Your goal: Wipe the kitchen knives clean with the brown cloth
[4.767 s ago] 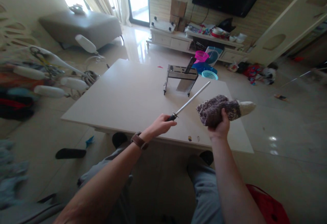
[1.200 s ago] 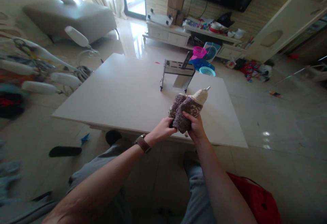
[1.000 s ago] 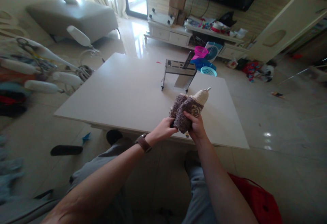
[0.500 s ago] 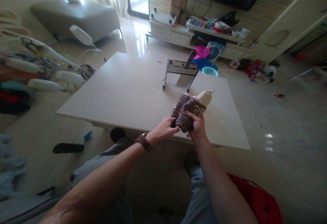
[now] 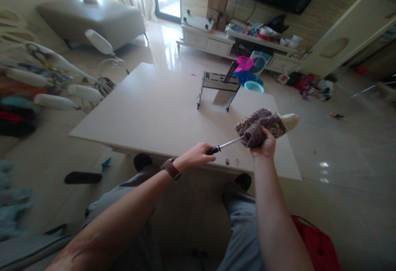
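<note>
My left hand (image 5: 204,154) is closed round the black handle of a metal rod (image 5: 230,142). The rod points right and its far end is hidden in a rolled brown and cream fuzzy cloth item (image 5: 255,130), perhaps a sock or slipper. That bundle is in my right hand (image 5: 265,145), whose thumb presses on top, above the right part of the white table (image 5: 148,110). Its cream end points right. Behind the bundle, a grey metal stand (image 5: 220,82) with a black upright piece is on the table.
Two small items (image 5: 227,161) lie at the table's near edge. Beyond the table are a pink basket (image 5: 244,62) and a light blue basket (image 5: 254,86). White lamp arms (image 5: 83,93) stand at the left, a red bag (image 5: 318,242) at lower right.
My right hand has moved right with the cloth bundle. The rod's handle and part of its shaft now show outside the bundle, and its tip no longer sticks out of the cream end.
</note>
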`<state>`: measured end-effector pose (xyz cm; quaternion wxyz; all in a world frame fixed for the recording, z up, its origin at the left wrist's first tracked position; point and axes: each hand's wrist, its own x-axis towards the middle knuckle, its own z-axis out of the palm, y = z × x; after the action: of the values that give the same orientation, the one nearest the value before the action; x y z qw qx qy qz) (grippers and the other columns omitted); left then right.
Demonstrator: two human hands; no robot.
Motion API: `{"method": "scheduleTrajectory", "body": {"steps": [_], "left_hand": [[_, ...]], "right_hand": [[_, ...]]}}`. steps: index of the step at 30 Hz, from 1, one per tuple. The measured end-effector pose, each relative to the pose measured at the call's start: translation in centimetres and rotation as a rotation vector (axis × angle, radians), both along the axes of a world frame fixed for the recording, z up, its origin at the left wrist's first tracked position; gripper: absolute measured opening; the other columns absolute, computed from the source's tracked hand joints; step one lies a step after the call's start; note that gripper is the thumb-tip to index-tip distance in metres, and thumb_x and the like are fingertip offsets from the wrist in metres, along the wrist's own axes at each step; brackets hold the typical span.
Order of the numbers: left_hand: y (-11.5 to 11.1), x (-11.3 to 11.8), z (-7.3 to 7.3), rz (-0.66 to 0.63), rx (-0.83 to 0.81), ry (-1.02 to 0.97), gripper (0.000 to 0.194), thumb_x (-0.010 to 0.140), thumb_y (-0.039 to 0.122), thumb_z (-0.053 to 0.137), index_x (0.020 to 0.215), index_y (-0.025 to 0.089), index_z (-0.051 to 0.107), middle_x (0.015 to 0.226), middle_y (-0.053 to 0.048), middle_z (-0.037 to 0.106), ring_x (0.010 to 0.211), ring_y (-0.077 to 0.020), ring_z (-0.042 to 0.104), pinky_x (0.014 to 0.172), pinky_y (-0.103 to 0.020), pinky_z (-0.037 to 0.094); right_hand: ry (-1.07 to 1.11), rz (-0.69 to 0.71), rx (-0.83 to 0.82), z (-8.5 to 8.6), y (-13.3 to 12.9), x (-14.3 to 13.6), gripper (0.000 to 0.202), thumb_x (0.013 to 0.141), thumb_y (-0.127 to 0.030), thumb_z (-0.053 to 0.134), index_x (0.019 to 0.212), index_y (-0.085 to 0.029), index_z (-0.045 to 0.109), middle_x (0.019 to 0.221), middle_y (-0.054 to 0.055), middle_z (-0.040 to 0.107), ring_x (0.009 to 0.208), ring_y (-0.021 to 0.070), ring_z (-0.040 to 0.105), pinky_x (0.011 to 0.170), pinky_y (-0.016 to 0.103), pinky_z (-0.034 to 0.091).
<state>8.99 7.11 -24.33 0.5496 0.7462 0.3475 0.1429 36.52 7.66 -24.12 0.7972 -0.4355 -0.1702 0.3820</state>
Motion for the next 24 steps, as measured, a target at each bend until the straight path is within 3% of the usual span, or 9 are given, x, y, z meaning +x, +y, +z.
{"method": "scheduleTrajectory", "body": {"steps": [4, 6, 9, 15, 24], "left_hand": [[0.1, -0.6, -0.3, -0.004, -0.007, -0.015, 0.024, 0.080, 0.033, 0.061, 0.065, 0.019, 0.049, 0.060, 0.004, 0.042, 0.057, -0.0110, 0.038, 0.054, -0.029, 0.024], [0.2, -0.7, -0.3, 0.025, -0.045, -0.043, 0.025, 0.079, 0.034, 0.063, 0.065, 0.019, 0.049, 0.060, 0.004, 0.043, 0.056, -0.0103, 0.038, 0.053, -0.027, 0.025], [0.2, -0.3, -0.2, 0.090, -0.210, -0.131, 0.028, 0.075, 0.036, 0.067, 0.064, 0.020, 0.047, 0.055, 0.006, 0.043, 0.050, -0.0087, 0.037, 0.048, -0.025, 0.025], [-0.5, 0.8, 0.0, 0.140, -0.650, -0.493, 0.030, 0.072, 0.035, 0.069, 0.066, 0.023, 0.042, 0.045, 0.010, 0.036, 0.036, -0.0047, 0.027, 0.037, -0.020, 0.019], [-0.8, 1.0, 0.1, 0.042, -0.919, -0.633, 0.030, 0.073, 0.034, 0.069, 0.064, 0.021, 0.043, 0.043, 0.011, 0.032, 0.033, -0.0041, 0.020, 0.032, -0.017, 0.015]], "right_hand": [[0.075, -0.103, 0.028, 0.4, -0.3, 1.6, 0.023, 0.076, -0.025, 0.073, 0.099, -0.025, 0.074, 0.097, -0.002, 0.081, 0.094, 0.0187, 0.079, 0.085, 0.037, 0.067], [0.105, -0.092, 0.026, 0.8, -0.5, 1.5, 0.022, 0.077, -0.029, 0.072, 0.099, -0.025, 0.074, 0.096, -0.002, 0.081, 0.094, 0.0186, 0.079, 0.085, 0.037, 0.067], [0.100, 0.002, 0.027, 1.4, -0.8, 0.4, 0.023, 0.077, -0.031, 0.073, 0.100, -0.025, 0.074, 0.097, -0.002, 0.081, 0.095, 0.0181, 0.078, 0.085, 0.036, 0.066], [0.098, 0.145, -0.045, 2.3, -1.5, -3.1, 0.030, 0.073, -0.027, 0.078, 0.102, -0.022, 0.073, 0.096, -0.001, 0.080, 0.092, 0.0175, 0.076, 0.084, 0.032, 0.065], [0.021, 0.393, -0.096, 2.1, -2.2, -8.0, 0.036, 0.062, -0.023, 0.086, 0.095, -0.022, 0.071, 0.091, 0.000, 0.080, 0.080, 0.0204, 0.075, 0.075, 0.035, 0.065]]}}
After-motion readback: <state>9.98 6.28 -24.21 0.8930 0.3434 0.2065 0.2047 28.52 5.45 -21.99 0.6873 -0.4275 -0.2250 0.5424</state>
